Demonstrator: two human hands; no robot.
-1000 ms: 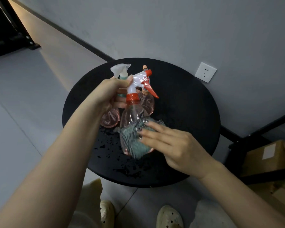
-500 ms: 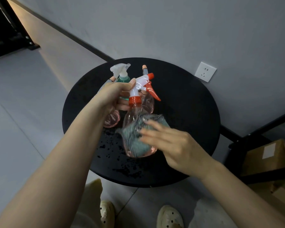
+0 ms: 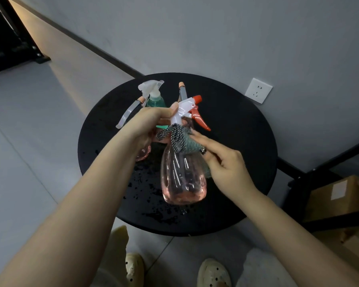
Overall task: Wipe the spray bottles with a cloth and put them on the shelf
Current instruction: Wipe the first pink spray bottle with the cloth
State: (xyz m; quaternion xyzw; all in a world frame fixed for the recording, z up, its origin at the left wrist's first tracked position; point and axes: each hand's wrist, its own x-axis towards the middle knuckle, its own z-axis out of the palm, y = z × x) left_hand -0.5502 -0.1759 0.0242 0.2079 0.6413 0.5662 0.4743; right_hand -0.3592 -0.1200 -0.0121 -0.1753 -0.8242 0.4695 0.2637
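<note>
Fingers of the left hand [image 3: 147, 123] curl around the white spray head of the pink bottle [image 3: 183, 177], gripping it at the neck and holding it above the round black table [image 3: 247, 141]. Right hand [image 3: 222, 164]: fingers extended, pressing a grey-green checked cloth [image 3: 180, 138] against the bottle's shoulder, at 3 o'clock from the neck. The bottle is clear, pink-tinted plastic, pear-shaped and glossy, with an orange nozzle and trigger; whether it holds liquid cannot be told. At 11 o'clock from it stands a bottle of teal liquid [image 3: 155, 100] with a translucent white trigger head. A second pink bottle [image 3: 142, 155] shows partly behind the left wrist, and a grey sprayer with a peach tip [image 3: 182, 91] rises at 12 o'clock. Water droplets speckle the matte tabletop. A white wall socket [image 3: 258, 90] sits at 2 o'clock; cardboard boxes [image 3: 336, 195] lie at 4 o'clock.
</note>
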